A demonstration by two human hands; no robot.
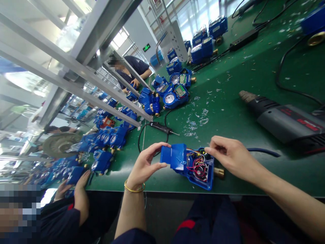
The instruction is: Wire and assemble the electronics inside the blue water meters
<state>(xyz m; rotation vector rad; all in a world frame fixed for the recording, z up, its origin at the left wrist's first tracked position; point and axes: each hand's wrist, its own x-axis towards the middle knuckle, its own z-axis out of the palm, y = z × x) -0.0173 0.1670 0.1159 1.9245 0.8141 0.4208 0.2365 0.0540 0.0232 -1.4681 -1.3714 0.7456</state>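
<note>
An opened blue water meter (195, 167) with red and black wires and a brass fitting lies at the near edge of the green table (228, 101). My left hand (146, 164) is closed around its blue hinged cover (174, 156), thumb on the front and fingers behind. My right hand (230, 154) pinches at the wiring along the meter's upper right edge; what the fingertips hold is too small to make out.
An electric drill (284, 120) lies at the right. A corded screwdriver (162, 128) rests behind the meter. Several blue meters (175, 91) crowd the far left of the table. A co-worker's hands (76, 184) hold a meter at the lower left. Another person sits farther back.
</note>
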